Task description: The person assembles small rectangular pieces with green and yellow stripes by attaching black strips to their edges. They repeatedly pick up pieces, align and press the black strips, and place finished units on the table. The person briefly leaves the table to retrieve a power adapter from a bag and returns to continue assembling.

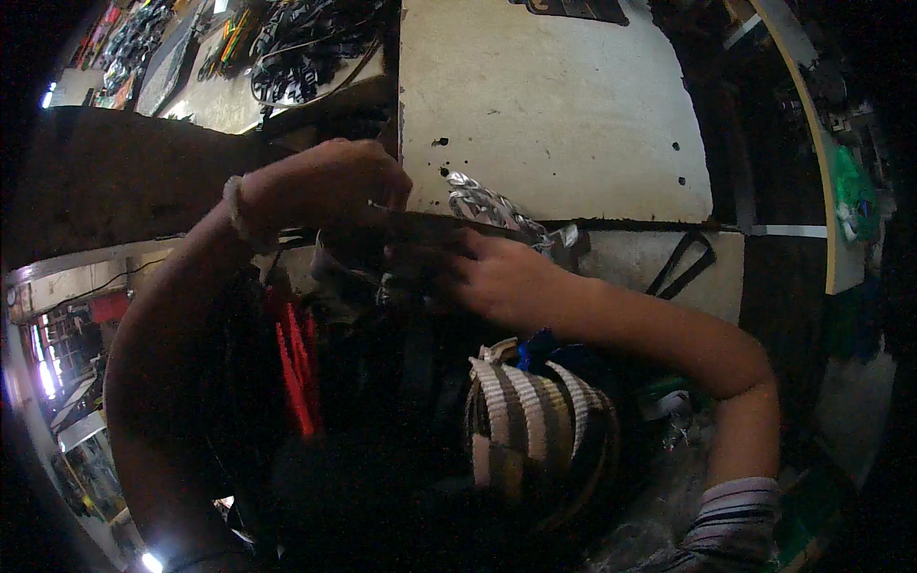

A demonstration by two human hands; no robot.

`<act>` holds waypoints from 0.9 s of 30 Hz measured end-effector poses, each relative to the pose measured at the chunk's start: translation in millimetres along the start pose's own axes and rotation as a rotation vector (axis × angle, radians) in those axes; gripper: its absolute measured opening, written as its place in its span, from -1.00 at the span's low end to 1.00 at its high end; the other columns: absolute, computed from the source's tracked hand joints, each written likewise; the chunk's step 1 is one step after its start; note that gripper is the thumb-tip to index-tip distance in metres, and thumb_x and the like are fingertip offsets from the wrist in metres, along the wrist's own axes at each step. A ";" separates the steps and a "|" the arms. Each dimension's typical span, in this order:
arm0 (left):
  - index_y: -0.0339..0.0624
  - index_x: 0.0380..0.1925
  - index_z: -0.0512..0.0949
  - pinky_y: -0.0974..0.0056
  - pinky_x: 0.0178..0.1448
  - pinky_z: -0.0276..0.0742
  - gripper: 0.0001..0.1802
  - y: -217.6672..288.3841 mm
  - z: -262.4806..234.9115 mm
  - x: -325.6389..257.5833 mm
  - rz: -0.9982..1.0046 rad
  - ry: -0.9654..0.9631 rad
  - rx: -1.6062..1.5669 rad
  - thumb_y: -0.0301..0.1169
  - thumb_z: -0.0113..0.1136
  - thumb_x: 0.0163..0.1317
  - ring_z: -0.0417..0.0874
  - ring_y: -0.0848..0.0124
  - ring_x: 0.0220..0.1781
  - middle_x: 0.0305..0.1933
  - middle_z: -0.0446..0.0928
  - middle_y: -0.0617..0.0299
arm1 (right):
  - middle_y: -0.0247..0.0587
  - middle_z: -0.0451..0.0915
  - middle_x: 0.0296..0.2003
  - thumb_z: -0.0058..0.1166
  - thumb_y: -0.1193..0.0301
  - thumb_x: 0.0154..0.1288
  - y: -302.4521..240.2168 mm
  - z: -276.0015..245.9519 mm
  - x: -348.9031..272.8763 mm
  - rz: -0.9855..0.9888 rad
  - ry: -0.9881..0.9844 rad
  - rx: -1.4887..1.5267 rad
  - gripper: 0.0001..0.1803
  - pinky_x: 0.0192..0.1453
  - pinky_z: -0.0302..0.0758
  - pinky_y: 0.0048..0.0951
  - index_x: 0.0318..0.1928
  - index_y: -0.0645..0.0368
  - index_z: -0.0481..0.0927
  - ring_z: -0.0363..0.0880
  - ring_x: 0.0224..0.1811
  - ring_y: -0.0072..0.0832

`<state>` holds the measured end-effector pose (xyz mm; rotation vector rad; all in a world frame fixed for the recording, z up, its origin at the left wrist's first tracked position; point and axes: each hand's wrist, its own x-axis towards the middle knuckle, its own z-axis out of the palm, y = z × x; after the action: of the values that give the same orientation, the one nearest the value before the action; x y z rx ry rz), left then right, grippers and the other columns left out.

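Observation:
My left hand (368,180) is closed above the table's near edge, its fingers curled inward; a small thin pale tip shows just below them, and what they hold cannot be made out. A little lower and to the right, my right hand (492,275) has its fingers bent over dark material in deep shadow. Its fingertips are lost in the dark. Just beyond my right hand, a bundle of silvery braided cord (482,202) lies at the table edge. A coil of cream and brown striped webbing (525,411) sits below my right forearm. Red cords (298,368) hang below my left hand.
A worn pale tabletop (554,105) with small holes lies ahead. A black strap loop (686,264) rests on its nearer section at right. Piled black straps (310,48) cover another table at far left. A green plastic bag (855,196) hangs at far right.

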<state>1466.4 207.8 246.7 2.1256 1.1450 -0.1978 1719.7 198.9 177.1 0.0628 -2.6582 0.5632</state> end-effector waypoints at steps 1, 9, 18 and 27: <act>-0.10 -0.21 0.61 0.03 -0.18 0.60 -0.83 -1.2 2.8 -1.5 -0.033 0.056 0.040 -0.38 0.23 0.18 0.67 0.01 -0.26 -0.36 0.61 -0.02 | 0.04 0.62 -0.03 0.00 0.39 0.25 2.6 1.5 4.6 -0.075 0.075 -0.068 -0.62 -0.20 0.70 -0.11 0.08 0.17 0.56 0.69 -0.19 -0.08; -0.15 -0.25 0.50 -0.03 -0.15 0.60 -0.88 5.6 22.3 28.0 -0.303 0.649 0.111 -0.49 0.11 0.19 0.67 -0.09 -0.19 -0.23 0.62 -0.04 | 0.15 0.65 -0.33 -0.08 0.42 0.34 -3.9 -18.8 0.4 0.163 -0.678 0.343 -0.76 -0.06 0.63 -0.01 -0.02 0.19 0.46 0.69 -0.20 0.06; -0.12 0.00 0.59 0.08 0.06 0.62 -0.62 -17.4 46.6 6.4 -0.053 0.546 0.235 -0.47 0.17 0.13 0.63 -0.05 0.02 -0.03 0.60 0.04 | 0.17 0.55 0.04 -0.16 0.33 0.51 -11.7 -19.8 -34.2 0.578 -0.562 1.386 -0.60 0.27 0.42 -0.14 0.24 0.27 0.36 0.53 0.13 0.02; -0.24 -0.07 0.63 0.12 0.07 0.62 -0.62 16.9 38.1 -4.8 0.093 0.465 -0.089 -0.54 0.25 0.03 0.65 0.05 -0.08 -0.01 0.56 -0.06 | -0.01 0.60 0.08 -0.18 0.41 0.44 34.0 6.6 55.3 0.651 -0.787 0.509 -0.67 0.14 0.53 -0.27 -0.05 0.32 0.61 0.61 0.00 -0.34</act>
<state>1483.8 173.9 229.2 2.1991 1.2770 0.4037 1662.4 229.8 181.5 -0.5617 -3.1608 1.7173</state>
